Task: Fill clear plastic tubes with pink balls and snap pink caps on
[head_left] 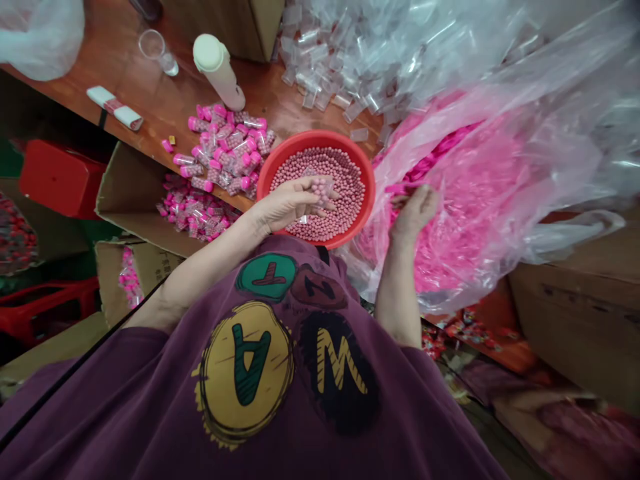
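Note:
Over the red bowl of small pink beads is my left hand, its fingers closed around a clear vial with pink beads inside. My right hand is at the left edge of an open clear plastic bag heaped with bright pink caps. Its fingers are pinched together, and a pink cap shows at their tips. Filled, pink-capped vials lie in a pile left of the bowl.
Empty clear vials spread across the back of the wooden table. A white bottle stands behind the filled pile. Below the table's left edge, a cardboard box holds more capped vials. A red stool is farther left.

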Tool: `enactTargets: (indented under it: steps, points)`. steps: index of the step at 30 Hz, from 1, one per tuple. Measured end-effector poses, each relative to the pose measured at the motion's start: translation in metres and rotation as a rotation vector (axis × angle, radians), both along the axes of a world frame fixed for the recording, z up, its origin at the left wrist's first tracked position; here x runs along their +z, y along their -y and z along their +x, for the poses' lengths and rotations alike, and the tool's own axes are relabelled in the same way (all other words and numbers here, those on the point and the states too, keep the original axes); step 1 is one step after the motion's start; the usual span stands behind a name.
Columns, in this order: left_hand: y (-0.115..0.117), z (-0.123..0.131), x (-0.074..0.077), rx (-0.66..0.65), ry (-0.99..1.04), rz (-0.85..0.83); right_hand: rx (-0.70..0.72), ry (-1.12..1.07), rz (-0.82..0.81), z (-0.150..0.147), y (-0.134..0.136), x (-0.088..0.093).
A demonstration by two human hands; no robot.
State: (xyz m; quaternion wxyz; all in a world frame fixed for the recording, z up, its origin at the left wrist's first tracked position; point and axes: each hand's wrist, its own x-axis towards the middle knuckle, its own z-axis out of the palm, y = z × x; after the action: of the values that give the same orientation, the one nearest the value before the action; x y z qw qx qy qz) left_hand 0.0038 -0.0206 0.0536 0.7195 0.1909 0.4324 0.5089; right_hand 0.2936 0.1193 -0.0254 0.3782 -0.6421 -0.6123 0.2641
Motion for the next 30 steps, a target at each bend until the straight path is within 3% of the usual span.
enactTargets:
  steps: [2,4,9,13,17,23,30]
  points:
    - [-0.002,0.007,-0.006,0.008,0.019,0.014,0.119,-0.203,-0.088,-0.031,0.031,0.013]
    - [-0.005,0.014,-0.013,0.031,0.022,0.031,0.243,-0.215,-0.177,-0.065,0.061,0.026]
    - [-0.004,0.021,-0.030,0.113,-0.061,0.053,0.313,-0.340,-0.271,-0.114,0.098,0.045]
    - [-0.001,0.014,-0.036,0.178,-0.227,0.093,0.347,-0.179,-0.196,-0.112,0.103,0.058]
    - [0.000,0.007,-0.037,0.158,-0.348,0.147,0.541,0.128,-0.009,-0.100,0.100,0.078]
    - [0.005,0.002,-0.038,0.088,-0.405,0.147,0.719,0.265,-0.108,-0.093,0.096,0.083]
    - [0.010,0.010,-0.043,0.017,-0.200,0.079,0.688,0.212,-0.182,-0.092,0.116,0.075]
